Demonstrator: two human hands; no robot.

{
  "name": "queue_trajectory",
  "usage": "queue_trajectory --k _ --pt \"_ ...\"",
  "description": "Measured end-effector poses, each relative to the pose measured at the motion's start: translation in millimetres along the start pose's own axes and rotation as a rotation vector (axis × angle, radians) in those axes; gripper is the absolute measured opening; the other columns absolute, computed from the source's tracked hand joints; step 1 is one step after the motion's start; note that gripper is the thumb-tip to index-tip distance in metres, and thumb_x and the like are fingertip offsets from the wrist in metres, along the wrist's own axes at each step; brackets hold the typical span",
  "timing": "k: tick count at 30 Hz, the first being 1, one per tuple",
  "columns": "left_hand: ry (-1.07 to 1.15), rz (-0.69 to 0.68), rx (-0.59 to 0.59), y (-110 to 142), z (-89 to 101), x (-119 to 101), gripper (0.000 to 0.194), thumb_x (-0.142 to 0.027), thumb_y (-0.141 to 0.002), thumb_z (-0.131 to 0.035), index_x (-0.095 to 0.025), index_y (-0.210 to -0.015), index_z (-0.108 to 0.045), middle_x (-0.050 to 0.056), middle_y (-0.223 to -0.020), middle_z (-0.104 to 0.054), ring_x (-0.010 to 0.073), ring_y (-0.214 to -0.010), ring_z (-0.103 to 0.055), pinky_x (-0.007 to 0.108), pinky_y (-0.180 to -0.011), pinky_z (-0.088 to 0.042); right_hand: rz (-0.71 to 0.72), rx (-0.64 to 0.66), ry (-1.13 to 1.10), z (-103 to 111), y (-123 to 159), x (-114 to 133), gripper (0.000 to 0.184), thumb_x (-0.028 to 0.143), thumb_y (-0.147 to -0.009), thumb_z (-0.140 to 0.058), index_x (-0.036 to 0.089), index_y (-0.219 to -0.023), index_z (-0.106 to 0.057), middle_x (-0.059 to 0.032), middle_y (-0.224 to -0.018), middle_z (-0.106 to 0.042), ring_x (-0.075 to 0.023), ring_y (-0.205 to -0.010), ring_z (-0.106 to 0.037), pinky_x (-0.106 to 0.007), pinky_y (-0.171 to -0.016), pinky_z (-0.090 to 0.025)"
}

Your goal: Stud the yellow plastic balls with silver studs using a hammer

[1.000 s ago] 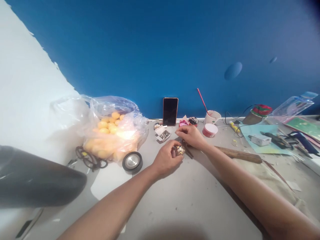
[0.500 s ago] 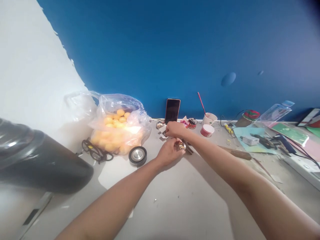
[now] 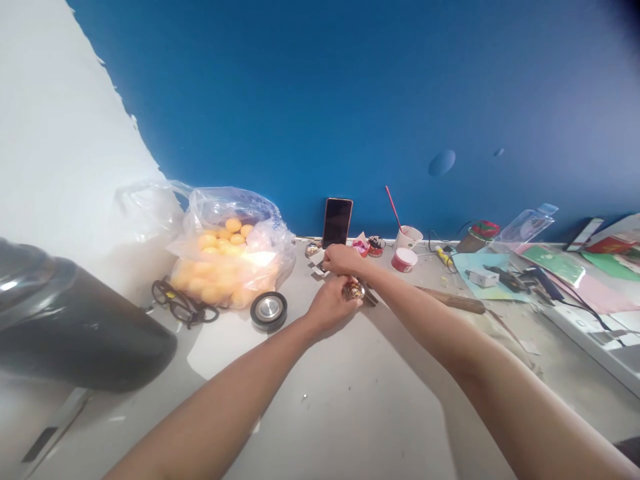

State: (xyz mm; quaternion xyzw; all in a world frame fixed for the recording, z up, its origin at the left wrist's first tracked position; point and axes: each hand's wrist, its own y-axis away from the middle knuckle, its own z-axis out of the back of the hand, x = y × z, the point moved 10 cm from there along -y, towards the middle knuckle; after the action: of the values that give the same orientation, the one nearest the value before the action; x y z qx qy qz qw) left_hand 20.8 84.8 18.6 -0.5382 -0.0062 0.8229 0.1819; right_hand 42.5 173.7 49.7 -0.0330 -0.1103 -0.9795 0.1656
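Observation:
My left hand (image 3: 331, 303) is closed, its fingers pinching a small, shiny gold-and-silver ornament (image 3: 356, 291). Just beyond it, my right hand (image 3: 345, 259) reaches across with its fingers pressed together near some small white pieces (image 3: 317, 262). What those fingers hold, if anything, is too small to make out. Another small shiny ornament (image 3: 312, 249) lies behind the white pieces. Partly under my right wrist is a dark tool (image 3: 370, 297), its kind unclear. A dark phone (image 3: 337, 222) leans upright on the blue wall behind my hands.
To the left stand a clear bag of yellow balls (image 3: 227, 263), glasses (image 3: 183, 303), a round black-rimmed disc (image 3: 269, 310) and a large dark cylinder (image 3: 75, 317). Rightward are a red-white tub (image 3: 404, 260), a cup with a red stick (image 3: 409, 237), a wooden handle (image 3: 453, 301) and a plastic bottle (image 3: 527, 224).
The whole view has shifted slightly, so everything sits a little further left. My hands keep nearly the same pose, with the ornament still in the left one.

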Motion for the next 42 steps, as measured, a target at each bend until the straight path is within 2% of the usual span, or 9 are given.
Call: queue_trajectory --k 4,10,20,29,34,38,40,42 --pt "0.001 -0.009 -0.061 1.2 2.6 0.3 0.030 -0.010 -0.071 -0.064 -0.020 -0.099 -0.063 0.001 -0.090 -0.064 0.0169 -0.075 -0.057 0.030 -0.069 -0.043 0.030 -0.031 -0.044 10.1 5.0 -2.3 0.023 0.023 -0.093 -0.058 0.016 -0.099 -0.079 -0.0115 -0.095 -0.079 -0.0203 -0.080 -0.071 -0.025 -0.063 -0.042" --pt "0.040 -0.011 -0.051 0.1 -0.3 5.0 0.028 -0.010 -0.073 -0.065 -0.021 -0.098 -0.058 -0.002 -0.087 -0.063 0.0159 -0.075 -0.056 0.030 -0.071 -0.043 0.077 -0.082 -0.056 19.6 7.6 -3.1 0.019 0.018 -0.088 -0.058 0.014 -0.088 -0.077 -0.0087 -0.085 -0.076 -0.0167 -0.069 -0.063 -0.026 -0.057 -0.034" --pt "0.073 0.012 -0.032 -0.5 -0.7 2.7 0.029 -0.009 -0.072 -0.066 -0.021 -0.098 -0.058 -0.001 -0.086 -0.062 0.0154 -0.073 -0.056 0.030 -0.072 -0.044 0.149 -0.121 -0.052 24.3 4.1 6.0 0.013 0.012 -0.083 -0.068 0.015 -0.092 -0.077 -0.0080 -0.090 -0.078 -0.0174 -0.075 -0.065 -0.025 -0.060 -0.034" --pt "0.068 0.021 -0.029 -0.9 -2.5 5.7 0.029 -0.012 -0.071 -0.067 -0.021 -0.098 -0.060 -0.001 -0.086 -0.064 0.0168 -0.075 -0.058 0.030 -0.070 -0.044 0.168 -0.202 -0.140 26.6 3.5 1.3 0.011 0.011 -0.075 -0.068 0.016 -0.083 -0.072 -0.0073 -0.085 -0.075 -0.0192 -0.076 -0.063 -0.027 -0.060 -0.033" --pt "0.065 0.033 -0.024 -1.1 -1.0 5.2 0.031 -0.013 -0.071 -0.069 -0.021 -0.100 -0.063 0.000 -0.090 -0.067 0.0167 -0.076 -0.059 0.030 -0.072 -0.045 0.139 -0.292 -0.345 38.7 7.4 -9.9 0.006 0.012 -0.073 -0.062 0.017 -0.075 -0.065 -0.0033 -0.080 -0.072 -0.0159 -0.073 -0.062 -0.024 -0.060 -0.037" --pt "0.093 0.045 -0.053 -0.3 3.6 4.3 0.031 -0.014 -0.071 -0.068 -0.020 -0.101 -0.065 -0.002 -0.084 -0.064 0.0166 -0.075 -0.058 0.030 -0.073 -0.045 0.135 -0.307 -0.578 42.7 25.7 -30.2 0.004 0.020 -0.076 -0.062 0.018 -0.079 -0.064 0.0010 -0.068 -0.066 -0.0124 -0.061 -0.057 -0.023 -0.057 -0.041" --pt "0.114 0.062 -0.063 0.1 5.3 5.4 0.031 -0.016 -0.071 -0.069 -0.020 -0.102 -0.064 -0.003 -0.081 -0.062 0.0156 -0.072 -0.056 0.030 -0.071 -0.044 0.174 -0.251 -0.986 36.3 39.2 -45.3 0.012 0.023 -0.071 -0.071 0.017 -0.080 -0.066 0.0027 -0.060 -0.061 -0.0114 -0.055 -0.053 -0.024 -0.054 -0.040" --pt "0.158 0.068 -0.071 0.1 7.0 5.7 0.031 -0.018 -0.072 -0.069 -0.019 -0.102 -0.064 -0.003 -0.083 -0.063 0.0140 -0.069 -0.054 0.029 -0.069 -0.044 0.183 -0.157 -1.269 23.5 53.8 -59.5 0.032 0.026 -0.066 -0.083 0.016 -0.094 -0.072 0.0020 -0.066 -0.066 -0.0099 -0.052 -0.051 -0.024 -0.052 -0.039"
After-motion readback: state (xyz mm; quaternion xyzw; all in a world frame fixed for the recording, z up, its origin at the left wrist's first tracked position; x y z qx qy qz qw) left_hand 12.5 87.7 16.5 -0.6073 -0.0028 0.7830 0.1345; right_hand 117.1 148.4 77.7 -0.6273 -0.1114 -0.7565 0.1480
